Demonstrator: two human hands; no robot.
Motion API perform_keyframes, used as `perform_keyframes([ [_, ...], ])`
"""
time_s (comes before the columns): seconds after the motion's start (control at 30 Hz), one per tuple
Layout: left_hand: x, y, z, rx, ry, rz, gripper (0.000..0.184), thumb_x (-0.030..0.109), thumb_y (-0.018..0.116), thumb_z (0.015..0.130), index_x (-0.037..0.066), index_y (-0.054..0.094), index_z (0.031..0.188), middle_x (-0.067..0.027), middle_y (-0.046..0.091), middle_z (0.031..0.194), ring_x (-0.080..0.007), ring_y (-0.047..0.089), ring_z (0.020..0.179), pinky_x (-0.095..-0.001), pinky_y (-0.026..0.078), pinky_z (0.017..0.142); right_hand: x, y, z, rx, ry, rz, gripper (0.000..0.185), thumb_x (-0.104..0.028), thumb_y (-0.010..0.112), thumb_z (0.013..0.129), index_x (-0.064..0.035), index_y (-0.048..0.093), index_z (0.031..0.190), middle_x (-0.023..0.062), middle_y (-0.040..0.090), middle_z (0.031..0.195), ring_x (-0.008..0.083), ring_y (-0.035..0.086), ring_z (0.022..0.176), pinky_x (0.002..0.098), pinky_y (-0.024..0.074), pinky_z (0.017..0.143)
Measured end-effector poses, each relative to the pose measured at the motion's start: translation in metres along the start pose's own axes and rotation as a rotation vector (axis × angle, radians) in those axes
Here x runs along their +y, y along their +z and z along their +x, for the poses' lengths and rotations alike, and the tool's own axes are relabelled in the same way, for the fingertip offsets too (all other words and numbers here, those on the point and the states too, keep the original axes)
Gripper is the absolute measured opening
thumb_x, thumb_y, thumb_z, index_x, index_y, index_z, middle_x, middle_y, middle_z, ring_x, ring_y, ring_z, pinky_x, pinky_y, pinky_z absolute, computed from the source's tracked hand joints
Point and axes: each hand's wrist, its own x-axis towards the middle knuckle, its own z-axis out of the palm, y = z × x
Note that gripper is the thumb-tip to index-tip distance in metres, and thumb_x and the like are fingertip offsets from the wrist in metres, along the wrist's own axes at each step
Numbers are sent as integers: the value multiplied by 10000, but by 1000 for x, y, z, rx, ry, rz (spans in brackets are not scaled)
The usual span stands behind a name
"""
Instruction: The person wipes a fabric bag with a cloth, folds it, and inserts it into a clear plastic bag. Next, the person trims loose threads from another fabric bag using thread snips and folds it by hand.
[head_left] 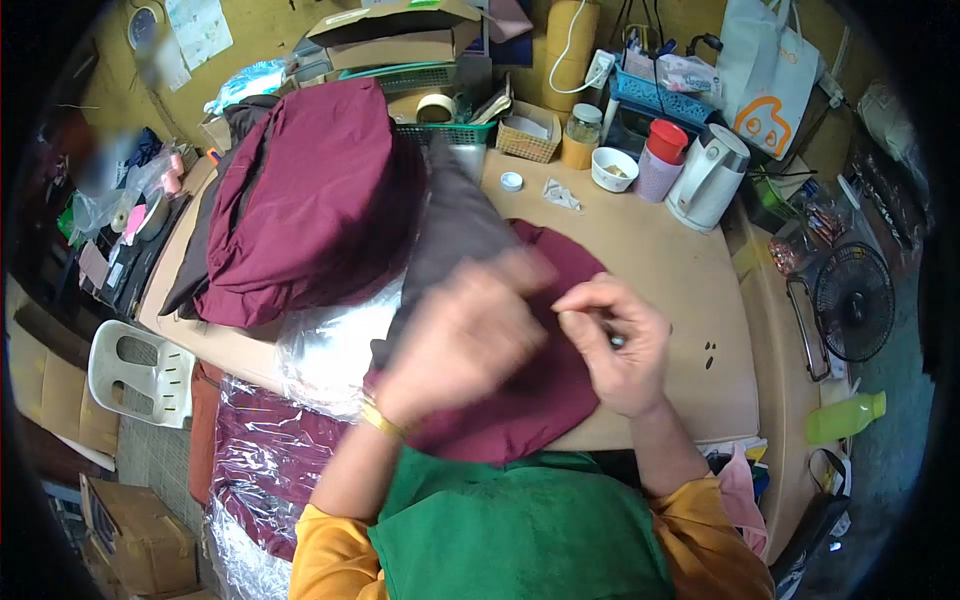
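Note:
My left hand, smeared by motion, is over the maroon and dark grey fabric in front of me; its fingers cannot be made out. Closed in a pinch, my right hand is over the right part of that maroon fabric. A small dark object with a shiny end shows in its curled fingers; its kind is unclear. The dark grey piece runs from the maroon fabric toward the back of the table. At the left lies a large heap of maroon fabric with dark grey parts.
Clear plastic wrap lies beside the heap. Along the back stand a green basket, a jar, a white bowl, a red-lidded cup and an electric kettle. A black fan is at right, a white plastic chair at left.

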Motion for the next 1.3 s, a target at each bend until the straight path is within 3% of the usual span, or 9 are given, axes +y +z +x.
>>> perform_keyframes([
  [0.07, 26, 57, -12, -503, 189, 32, 231, 279, 578, 957, 53, 595, 914, -109, 608, 1173, -280, 488, 1271, -678, 191, 1096, -1, -11, 4, -3, -29, -130, 115, 77, 664, 856, 14, 671, 952, 49, 605, 803, 76, 554, 684, 211, 428, 621],
  [0.23, -2, 99, -49, -997, 59, -70, 404, 414, 487, 1000, 22, 553, 1076, -114, 258, 1603, -328, 49, 1515, -731, -2, 1120, 92, -35, -6, -219, 65, -509, 196, 11, 661, 849, 0, 691, 1043, 151, 698, 1076, 305, 689, 965, 349, 550, 825],
  [0.4, -17, 97, -85, -873, 144, -137, 412, 398, 412, 1040, 11, 521, 1129, -175, 354, 1541, -341, 173, 1493, -657, 92, 1160, 160, -54, -29, -310, 281, -783, 284, -132, 633, 901, -69, 670, 1176, 114, 609, 1325, 331, 600, 1167, 397, 474, 1004],
  [0.53, 21, 34, -69, -981, -367, -448, 449, 353, 475, 1021, -9, 527, 1281, -243, 463, 1424, -377, 366, 1403, -482, 314, 1138, 162, -56, -30, -353, 246, -819, 310, -128, 637, 898, -74, 655, 1202, 92, 605, 1336, 326, 618, 1136, 398, 502, 964],
  [0.6, 24, 15, -75, -203, -34, 266, 460, 259, 566, 971, 27, 500, 1363, -181, 444, 1474, -368, 405, 1378, -484, 350, 1109, 164, -58, -30, -366, 222, -814, 301, -127, 640, 896, -70, 662, 1191, 93, 603, 1338, 327, 621, 1128, 400, 512, 947],
  [0.83, -17, 30, -101, 158, -319, 243, 138, -51, 635, 839, -1, 655, 965, -172, 598, 967, -340, 623, 903, -412, 515, 757, 94, -19, 1, -173, 193, -673, 132, -40, 666, 871, 2, 661, 996, 111, 678, 958, 284, 674, 881, 336, 510, 795],
  [0.9, -11, 20, -82, 221, -416, 221, 111, 11, 695, 823, -2, 636, 916, -174, 593, 919, -356, 613, 856, -411, 503, 755, 81, 20, 0, -113, 380, -115, 102, -69, 602, 956, 3, 646, 1014, 38, 637, 866, 91, 602, 802, 243, 479, 753],
  [1.0, -42, 24, -64, 279, -423, 172, 212, 70, 770, 773, 1, 630, 917, -163, 567, 884, -340, 599, 794, -411, 503, 731, 97, 68, -13, -76, 496, 212, 177, -165, 583, 992, -3, 640, 947, -26, 530, 692, 48, 477, 626, 230, 401, 579],
  [1.3, -77, 59, -85, 279, -467, 262, 386, 243, 872, 679, 18, 652, 902, -123, 525, 857, -280, 567, 720, -405, 504, 699, 159, 52, -45, 3, 545, 84, 230, -231, 584, 1006, -31, 638, 905, -52, 488, 644, 21, 412, 560, 209, 335, 514],
])
